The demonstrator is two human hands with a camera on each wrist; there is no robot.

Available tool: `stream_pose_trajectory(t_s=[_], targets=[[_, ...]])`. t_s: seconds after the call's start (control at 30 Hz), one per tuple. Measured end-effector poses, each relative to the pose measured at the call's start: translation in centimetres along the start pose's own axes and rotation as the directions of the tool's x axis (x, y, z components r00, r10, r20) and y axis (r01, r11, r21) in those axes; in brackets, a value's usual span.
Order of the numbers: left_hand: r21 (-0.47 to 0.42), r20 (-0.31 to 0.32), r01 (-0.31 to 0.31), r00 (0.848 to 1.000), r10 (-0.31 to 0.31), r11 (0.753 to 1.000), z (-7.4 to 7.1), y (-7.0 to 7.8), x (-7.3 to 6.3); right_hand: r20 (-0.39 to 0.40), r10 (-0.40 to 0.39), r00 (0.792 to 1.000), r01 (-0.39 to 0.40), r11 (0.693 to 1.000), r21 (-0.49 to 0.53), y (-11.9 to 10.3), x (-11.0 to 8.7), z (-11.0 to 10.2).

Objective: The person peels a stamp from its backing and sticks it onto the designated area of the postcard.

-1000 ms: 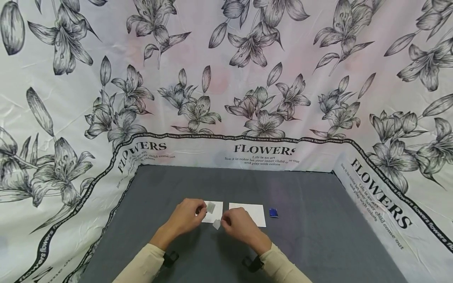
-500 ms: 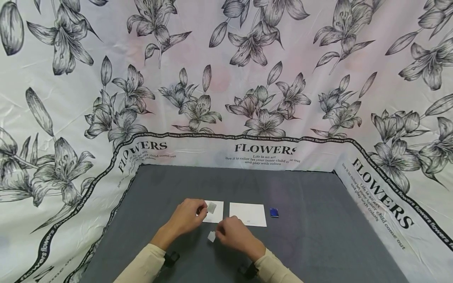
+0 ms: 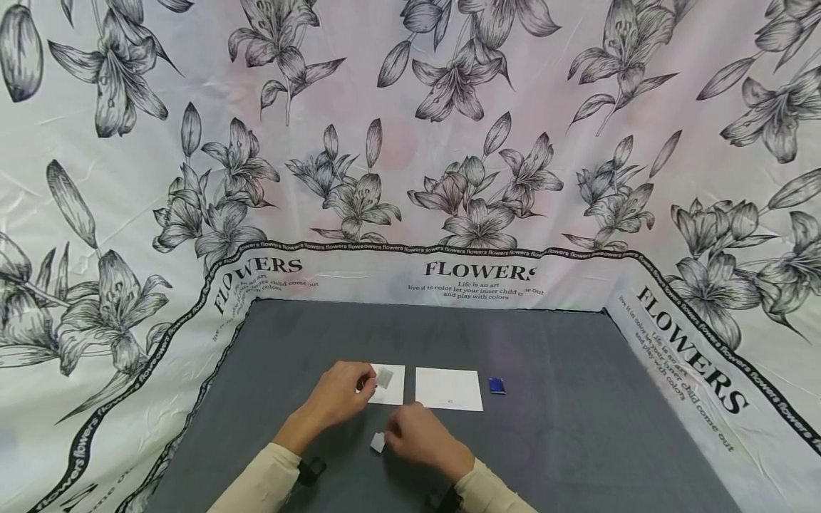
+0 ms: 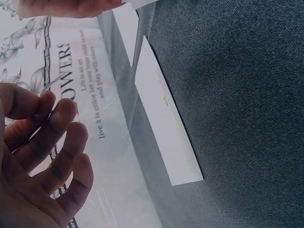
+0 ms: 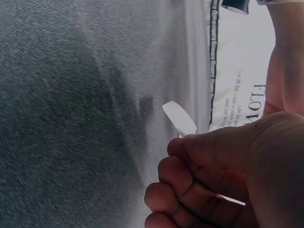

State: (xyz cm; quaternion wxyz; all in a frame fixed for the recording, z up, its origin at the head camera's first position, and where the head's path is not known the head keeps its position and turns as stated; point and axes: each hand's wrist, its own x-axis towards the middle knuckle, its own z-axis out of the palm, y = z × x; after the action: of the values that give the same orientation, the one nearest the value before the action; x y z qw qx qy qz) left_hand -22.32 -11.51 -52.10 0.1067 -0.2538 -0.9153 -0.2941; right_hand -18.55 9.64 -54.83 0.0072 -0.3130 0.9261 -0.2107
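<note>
My left hand (image 3: 343, 390) pinches a small, thin greyish square (image 3: 384, 377) between thumb and forefinger, above a white card (image 3: 395, 395). In the left wrist view this square shows only as a thin edge (image 4: 56, 82), while the other fingers curl loosely. Nearer my body, my right hand (image 3: 423, 437) pinches a small white paper-like piece (image 3: 378, 442). That white piece (image 5: 179, 118) sticks out past the thumb tip in the right wrist view. A second white card (image 3: 449, 388), with small faint print near its front edge, lies just right of the first.
A small blue square packet (image 3: 497, 385) lies to the right of the cards. All of these sit on a dark grey cloth surface (image 3: 564, 442). White flower-printed curtain (image 3: 474, 285) walls the back and both sides.
My right hand has moved toward my body and slightly left with the white piece, uncovering more of the right card. My left hand has stayed nearly still with the greyish square.
</note>
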Motion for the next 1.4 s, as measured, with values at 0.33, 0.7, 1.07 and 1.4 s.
stream_pose_trajectory(t_s=[0.33,0.7,1.07,1.4], targets=[[-0.001,-0.016,-0.016,1.000,0.016,1.000,0.2,0.0,-0.1,-0.025,-0.041,0.999,0.041,0.999,-0.008,4.5,0.3,5.9],[0.007,-0.016,-0.013,1.000,0.014,1.000,0.3,0.0,-0.2,-0.065,-0.083,0.994,0.080,0.995,-0.060,3.6,-0.4,5.1],[-0.006,-0.007,-0.001,1.000,0.001,1.000,0.3,0.0,-0.2,-0.110,-0.166,0.980,0.154,0.982,-0.105,2.5,-0.4,2.6],[-0.003,0.011,0.005,1.000,-0.005,1.000,0.2,0.1,-0.1,-0.118,-0.115,0.986,0.096,0.983,-0.156,0.8,0.2,-1.4]])
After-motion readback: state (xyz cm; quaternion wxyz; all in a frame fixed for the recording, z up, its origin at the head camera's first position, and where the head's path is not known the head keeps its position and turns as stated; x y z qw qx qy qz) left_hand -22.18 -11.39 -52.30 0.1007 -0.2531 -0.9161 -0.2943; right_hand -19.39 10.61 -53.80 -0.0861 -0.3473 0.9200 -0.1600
